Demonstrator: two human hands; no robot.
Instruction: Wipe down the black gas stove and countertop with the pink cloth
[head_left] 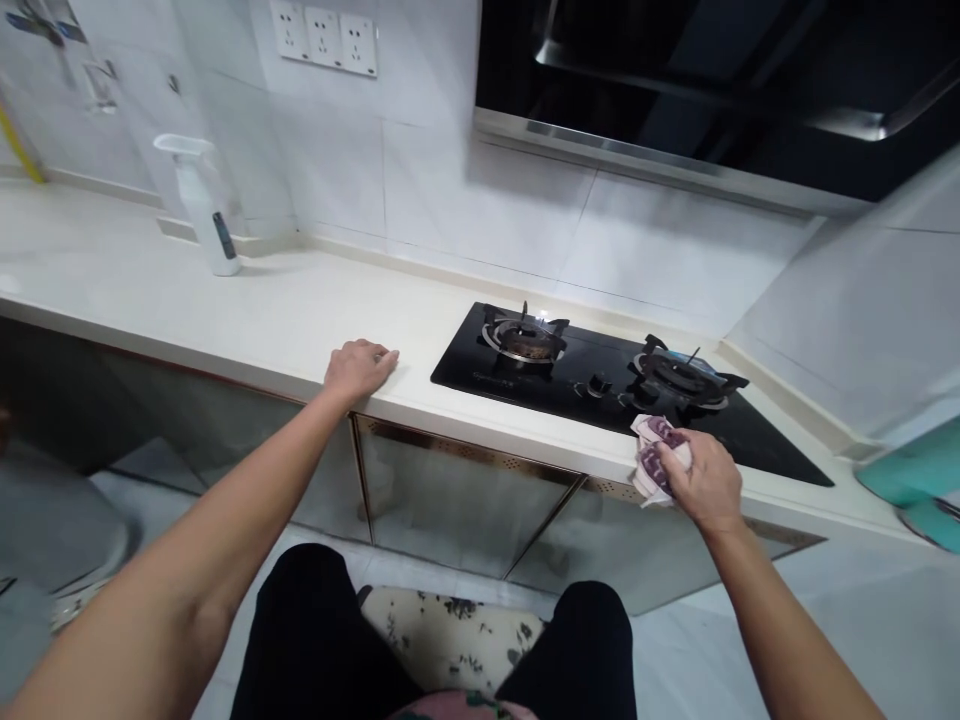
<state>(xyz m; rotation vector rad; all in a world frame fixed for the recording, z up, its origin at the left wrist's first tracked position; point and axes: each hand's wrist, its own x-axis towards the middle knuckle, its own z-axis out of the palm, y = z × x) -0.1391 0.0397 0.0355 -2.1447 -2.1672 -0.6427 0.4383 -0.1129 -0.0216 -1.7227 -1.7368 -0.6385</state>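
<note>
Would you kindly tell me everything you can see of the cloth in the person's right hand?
The cloth is a small, soft-looking rag, white with purple patterned patches, crumpled into a loose wad. The right hand grips it from behind with fingers folded over it. It sits at the front edge of the black glass hob, just in front of the right burner. Its lower part seems to droop over the front edge of the countertop.
</note>
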